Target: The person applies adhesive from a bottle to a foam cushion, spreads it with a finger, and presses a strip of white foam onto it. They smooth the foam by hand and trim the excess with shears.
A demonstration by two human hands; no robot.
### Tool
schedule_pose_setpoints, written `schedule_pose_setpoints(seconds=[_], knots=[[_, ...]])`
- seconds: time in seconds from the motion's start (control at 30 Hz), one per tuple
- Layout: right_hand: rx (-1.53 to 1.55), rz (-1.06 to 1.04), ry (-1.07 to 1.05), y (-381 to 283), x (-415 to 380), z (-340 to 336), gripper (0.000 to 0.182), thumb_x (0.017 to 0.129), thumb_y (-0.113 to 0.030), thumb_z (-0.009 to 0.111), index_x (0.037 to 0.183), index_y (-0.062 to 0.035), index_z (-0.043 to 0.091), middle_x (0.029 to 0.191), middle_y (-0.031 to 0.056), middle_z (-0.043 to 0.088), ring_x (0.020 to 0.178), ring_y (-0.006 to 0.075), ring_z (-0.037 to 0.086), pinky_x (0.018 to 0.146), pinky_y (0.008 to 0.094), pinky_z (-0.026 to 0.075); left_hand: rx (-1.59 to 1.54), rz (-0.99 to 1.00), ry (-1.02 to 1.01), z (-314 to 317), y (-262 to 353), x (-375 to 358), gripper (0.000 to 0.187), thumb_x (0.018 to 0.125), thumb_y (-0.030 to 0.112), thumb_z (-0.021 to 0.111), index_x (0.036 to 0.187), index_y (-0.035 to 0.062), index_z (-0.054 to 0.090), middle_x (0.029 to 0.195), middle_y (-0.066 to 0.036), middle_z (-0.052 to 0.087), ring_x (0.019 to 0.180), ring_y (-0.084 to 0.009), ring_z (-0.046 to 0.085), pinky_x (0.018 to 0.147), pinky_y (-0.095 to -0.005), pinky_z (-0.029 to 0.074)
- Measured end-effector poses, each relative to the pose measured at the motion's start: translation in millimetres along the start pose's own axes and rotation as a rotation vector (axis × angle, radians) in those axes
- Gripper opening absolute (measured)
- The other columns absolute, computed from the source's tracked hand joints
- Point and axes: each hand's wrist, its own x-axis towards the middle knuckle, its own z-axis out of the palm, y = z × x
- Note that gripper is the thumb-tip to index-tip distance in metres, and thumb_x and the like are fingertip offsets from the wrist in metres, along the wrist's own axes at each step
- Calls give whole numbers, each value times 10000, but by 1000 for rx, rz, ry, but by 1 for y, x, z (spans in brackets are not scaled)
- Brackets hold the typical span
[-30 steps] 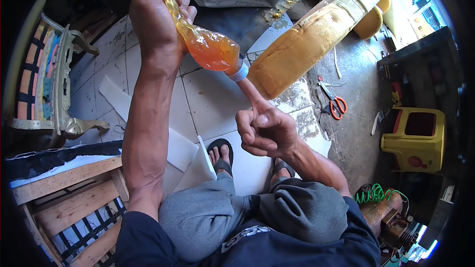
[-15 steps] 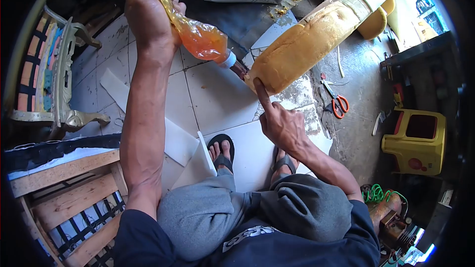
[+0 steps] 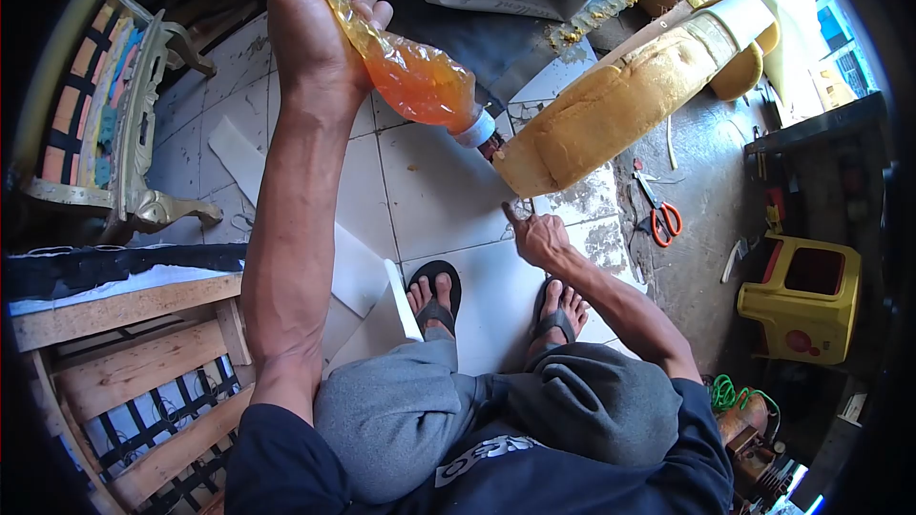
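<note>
My left hand (image 3: 320, 29) is wrapped round a crumpled clear plastic bottle (image 3: 415, 86) with orange liquid inside, tipped neck down. From its pale blue neck sticks a dark brush-like tip (image 3: 490, 145), meeting the near left corner of a long yellow-tan foam pad (image 3: 611, 105). The pad slants up to the right, and a pale strip wraps its far end. Just below the pad's near end is my right hand (image 3: 542, 236), with its index finger stretched out and the other fingers curled. Nothing shows in it, and a small gap separates the fingertip from the foam.
Orange-handled scissors (image 3: 658, 212) lie on the floor to the right, near a yellow plastic object (image 3: 801, 298). A wooden frame with dark straps (image 3: 143, 372) stands at lower left, a carved chair frame (image 3: 134, 124) above it. White board pieces (image 3: 358, 272) lie near my feet.
My right index finger has come off the foam pad's near end and moved down slightly. The bottle's tip remains at the pad's corner. The whole view has shifted a little.
</note>
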Motion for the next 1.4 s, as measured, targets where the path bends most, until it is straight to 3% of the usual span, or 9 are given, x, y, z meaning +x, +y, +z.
schedule_pose_setpoints(seconds=[0.27,0.53,0.63,0.67,0.77,0.87,1.13,1.2,1.4], knots=[[2157,-381,-356,-57,-86,-197,923,893,-65,543,1661,-225,57,761,162,658,386,110,475,362,259,391,18,-82,-184,4,-14,10,463,1059,485,522,812,94,502,655,3,449,493,-67,384,441,-217,330],[2655,-706,-425,-59,-89,-205,950,838,-25,510,1657,-199,60,823,161,673,347,93,390,360,246,400,161,23,-144,17,-19,-4,335,1044,452,577,939,136,541,665,23,408,508,-66,382,449,-225,326],[2308,-726,-453,-37,-103,-214,896,806,-23,508,1636,-72,175,695,117,637,368,84,408,379,225,378,250,155,-65,11,-15,-1,345,1044,456,574,919,138,526,671,30,407,525,-64,397,454,-228,329],[2083,-457,-224,-39,-114,-225,852,785,-30,517,1595,24,258,600,72,586,399,101,455,399,238,378,224,137,-84,5,-13,1,351,1046,452,572,905,135,517,674,33,408,540,-61,404,460,-229,329],[765,-298,456,-32,-101,-196,835,844,-76,553,1626,-154,271,642,105,641,455,239,610,469,386,523,227,135,-68,1,-10,3,366,1044,462,570,895,133,519,675,32,420,538,-63,409,461,-231,328],[132,-76,441,-32,-97,-164,824,891,-90,560,1637,-217,236,666,109,647,502,245,656,478,401,547,207,86,-122,1,-10,3,374,1045,465,564,888,128,519,663,24,431,526,-67,406,456,-229,327],[-154,-53,204,13,-46,-53,768,984,-146,505,1656,-197,136,724,153,672,552,281,676,491,454,538,82,-16,4,10,-4,-2,325,1013,497,598,905,192,570,642,49,464,455,-57,433,390,-220,370],[-214,-92,115,28,-24,-13,738,963,-113,499,1632,-79,191,714,200,677,539,290,671,514,432,547,56,-1,25,12,2,-3,334,1011,503,599,906,188,574,638,50,460,450,-58,427,392,-224,374],[177,-101,117,-1,-5,-25,649,880,-160,541,1525,-114,480,739,185,712,611,316,688,613,469,551,60,45,-144,-7,13,-3,392,1048,468,553,867,124,509,647,13,438,512,-71,399,450,-226,327]])
